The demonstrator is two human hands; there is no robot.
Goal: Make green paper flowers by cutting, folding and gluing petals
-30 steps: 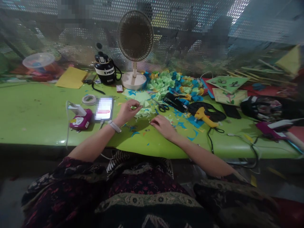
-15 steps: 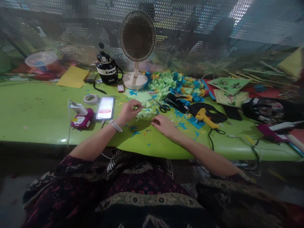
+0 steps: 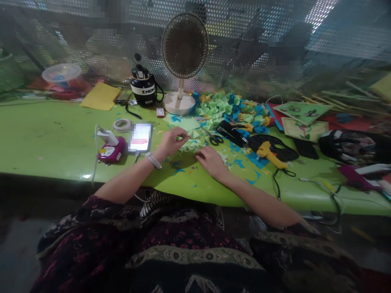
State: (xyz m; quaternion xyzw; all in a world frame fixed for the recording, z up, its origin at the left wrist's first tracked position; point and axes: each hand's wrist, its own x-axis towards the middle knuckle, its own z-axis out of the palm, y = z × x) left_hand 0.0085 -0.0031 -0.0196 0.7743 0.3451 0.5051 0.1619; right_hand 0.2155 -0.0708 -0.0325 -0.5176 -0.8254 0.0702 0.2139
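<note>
My left hand (image 3: pixel 171 142), with a white watch on its wrist, is closed in a pinch at the near side of a heap of light green paper scraps (image 3: pixel 195 145). Whatever sits between its fingertips is too small to make out against the paper. Lower and to the right, my right hand (image 3: pixel 211 162) rests close to the tabletop with curled fingers, thumb and index together; I cannot see what they hold, if anything. Black scissors (image 3: pixel 216 140) lie just beyond the right hand. Blue paper offcuts (image 3: pixel 238 163) are scattered around it.
A fan (image 3: pixel 180 101) and black bottle (image 3: pixel 144 91) stand at the back, beside a pile of folded paper pieces (image 3: pixel 224 103). On the left are a lit phone (image 3: pixel 139 138), tape roll (image 3: pixel 121 125) and purple device (image 3: pixel 111 152). A stapler (image 3: pixel 231 133) and yellow glue gun (image 3: pixel 271 155) lie right.
The whole view has shifted slightly, so the table things appear farther right. Both hands keep nearly the same pose; the right hand sits a little nearer the green scraps.
</note>
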